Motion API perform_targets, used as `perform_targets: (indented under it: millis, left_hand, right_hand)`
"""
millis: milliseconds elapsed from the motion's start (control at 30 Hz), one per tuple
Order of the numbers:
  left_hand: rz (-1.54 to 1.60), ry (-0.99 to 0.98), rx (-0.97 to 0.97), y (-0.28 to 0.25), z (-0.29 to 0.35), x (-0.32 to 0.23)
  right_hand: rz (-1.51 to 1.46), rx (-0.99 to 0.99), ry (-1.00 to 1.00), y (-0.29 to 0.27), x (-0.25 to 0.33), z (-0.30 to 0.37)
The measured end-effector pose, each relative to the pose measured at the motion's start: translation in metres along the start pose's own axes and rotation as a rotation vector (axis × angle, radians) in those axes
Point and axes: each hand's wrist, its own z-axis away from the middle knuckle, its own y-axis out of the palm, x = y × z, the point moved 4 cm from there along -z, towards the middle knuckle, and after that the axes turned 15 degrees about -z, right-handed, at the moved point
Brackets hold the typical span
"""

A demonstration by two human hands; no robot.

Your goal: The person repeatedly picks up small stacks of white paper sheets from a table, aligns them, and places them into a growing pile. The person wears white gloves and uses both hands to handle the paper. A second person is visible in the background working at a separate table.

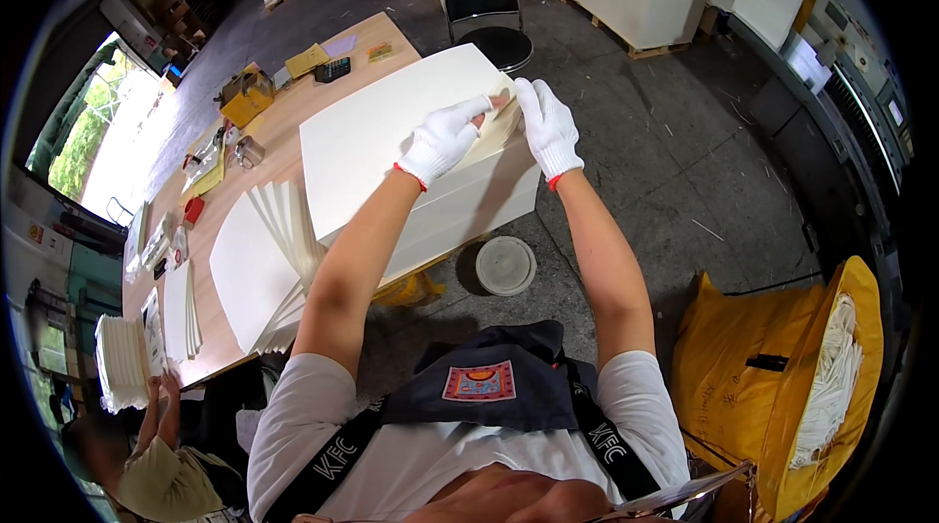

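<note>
A tall stack of large white paper sheets (pixel 381 122) sits on the right end of the wooden table. At its right corner, several sheets are bent up in a curl (pixel 497 132). My left hand (pixel 445 139), in a white glove with bare thumb and fingertip showing, is closed on the lifted edge. Opposite it, my right hand (pixel 550 127), also gloved, has its fingers wrapped over the outer corner of the same sheets. Left of the stack lie fanned white sheets (pixel 256 264), untouched by me.
The wooden table (pixel 279 146) also holds a yellow box (pixel 246 97), a calculator (pixel 333 70) and a metal cup (pixel 249 151). Below stands a round grey bucket (pixel 506 266). A yellow sack (pixel 753 366) of paper strips is right; a black chair (pixel 486 19) stands beyond. At lower left, a co-worker's hands (pixel 164 391) touch a paper pile.
</note>
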Motion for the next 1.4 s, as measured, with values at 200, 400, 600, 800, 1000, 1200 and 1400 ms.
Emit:
perform_targets:
  millis: [200,400,600,800,1000,1200,1400]
  left_hand:
    - [-0.083,-0.040,0.086,-0.004,0.002,-0.013]
    - [0.005,-0.047,0.080,0.000,0.001,-0.002]
    - [0.046,-0.018,0.069,-0.003,0.001,-0.006]
    - [-0.017,0.030,-0.076,-0.002,0.003,-0.003]
    - [-0.088,-0.080,0.118,-0.006,0.002,-0.015]
    - [-0.004,-0.044,0.054,-0.001,0.003,-0.004]
    - [-0.016,-0.033,0.023,-0.004,0.003,-0.006]
  right_hand:
    - [-0.006,-0.041,-0.070,-0.001,-0.005,0.000]
    - [-0.017,-0.071,-0.133,0.002,-0.005,0.001]
    - [-0.014,-0.074,-0.074,0.000,-0.004,0.002]
    - [-0.003,-0.037,-0.032,0.002,-0.002,0.002]
    - [0.004,-0.086,-0.117,0.002,-0.012,0.001]
    - [0.000,-0.093,-0.097,0.003,-0.008,0.001]
    - [-0.015,-0.071,-0.059,0.001,-0.006,0.001]
